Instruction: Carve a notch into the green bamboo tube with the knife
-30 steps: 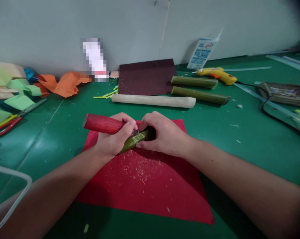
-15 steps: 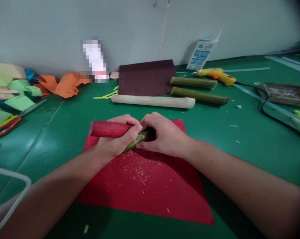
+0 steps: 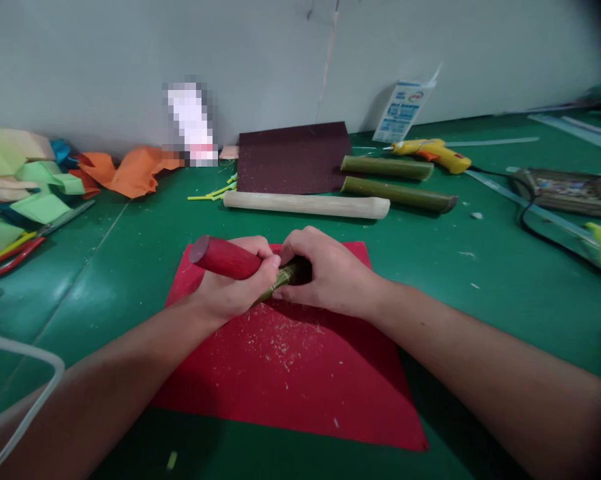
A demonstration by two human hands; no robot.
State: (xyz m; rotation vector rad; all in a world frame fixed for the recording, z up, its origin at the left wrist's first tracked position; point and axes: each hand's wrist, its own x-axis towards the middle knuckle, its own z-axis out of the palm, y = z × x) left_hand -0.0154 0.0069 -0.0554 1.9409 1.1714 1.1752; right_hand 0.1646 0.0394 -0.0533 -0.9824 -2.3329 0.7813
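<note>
My left hand [image 3: 235, 280] is closed around a tool with a thick red wooden handle [image 3: 228, 259]; its working end is hidden at my fingertips, against the bamboo. Fingers and thumb of my right hand [image 3: 325, 270] grip a green bamboo piece [image 3: 286, 275] whose scraped, ringed middle shows between the two hands. Both hands rest low over a red sheet [image 3: 300, 373], which is sprinkled with pale shavings below the bamboo.
Behind the sheet lie a pale peeled stick [image 3: 305, 205], two green bamboo halves [image 3: 398, 193] and a dark brown sheet [image 3: 290, 157]. A yellow glue gun [image 3: 433, 153] with a black cord sits back right. Red-handled scissors [image 3: 18, 257] and folded coloured paper [image 3: 43, 200] are at left.
The red handle has tilted, its butt end swinging up and to the right. My left hand has rolled slightly with it, while my right hand keeps its place on the bamboo.
</note>
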